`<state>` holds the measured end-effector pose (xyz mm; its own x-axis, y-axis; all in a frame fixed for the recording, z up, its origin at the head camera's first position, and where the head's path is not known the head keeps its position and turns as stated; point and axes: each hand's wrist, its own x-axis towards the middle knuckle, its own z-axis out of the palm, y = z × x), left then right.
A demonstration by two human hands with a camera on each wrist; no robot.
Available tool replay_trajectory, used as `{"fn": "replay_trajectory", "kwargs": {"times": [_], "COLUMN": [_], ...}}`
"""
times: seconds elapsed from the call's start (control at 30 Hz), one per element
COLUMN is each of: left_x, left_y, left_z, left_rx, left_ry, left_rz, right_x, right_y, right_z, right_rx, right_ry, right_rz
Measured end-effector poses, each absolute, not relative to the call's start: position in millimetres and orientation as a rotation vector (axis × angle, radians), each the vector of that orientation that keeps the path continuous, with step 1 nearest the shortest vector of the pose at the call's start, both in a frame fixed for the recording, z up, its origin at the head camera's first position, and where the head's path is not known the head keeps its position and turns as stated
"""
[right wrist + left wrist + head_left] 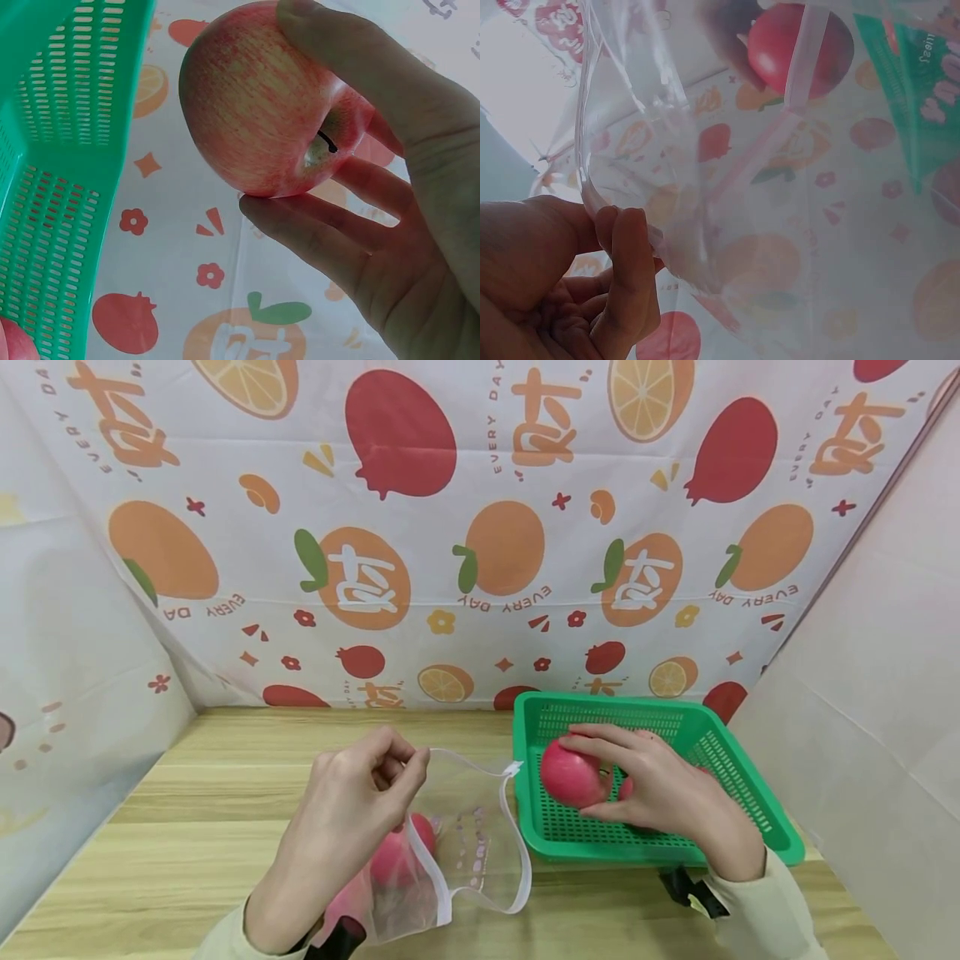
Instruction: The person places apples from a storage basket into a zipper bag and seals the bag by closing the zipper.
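Note:
My left hand (352,810) pinches the white-edged rim of a clear zip bag (468,860), whose mouth gapes toward the right. Inside the bag sit red apples (393,860), partly covered by my wrist and the bag's edge. In the left wrist view, thumb and fingers (630,255) nip the see-through film (727,247). My right hand (652,777) grips a red apple (570,774) above the left part of a green basket (540,850). The right wrist view shows that apple's stem end (326,142) turned toward the palm; thumb and fingertips hold its sides.
More apples (626,789) lie in the basket, partly hidden by my right hand. The basket's left wall stands close to the bag's mouth. Both rest on a wood-grain table (225,793). A fruit-print cloth (480,643) hangs behind, and pale sheets border both sides.

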<state>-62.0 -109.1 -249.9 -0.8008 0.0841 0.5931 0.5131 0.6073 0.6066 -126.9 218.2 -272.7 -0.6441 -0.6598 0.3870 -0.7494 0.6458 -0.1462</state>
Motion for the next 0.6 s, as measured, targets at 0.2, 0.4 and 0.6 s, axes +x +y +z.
{"fn": "replay_trajectory", "kwargs": {"times": [0.2, 0.4, 0.6], "left_x": [-62.1, -62.6, -62.6], "left_y": [-108.9, -108.7, -108.7], "left_z": [-250.0, -249.9, -250.2], "left_rx": [-0.471, -0.476, -0.479], "left_ry": [-2.316, -2.315, -2.314], "left_rz": [-1.103, -1.1, -1.098], "right_x": [-123.9, -121.5, -120.4], "right_y": [216.2, 213.6, 210.7], "right_z": [-275.8, -276.3, -275.7], "right_rx": [1.182, 1.223, 1.262], "right_ry": [-2.401, -2.295, -2.217], "right_rz": [0.429, 0.441, 0.443]}}
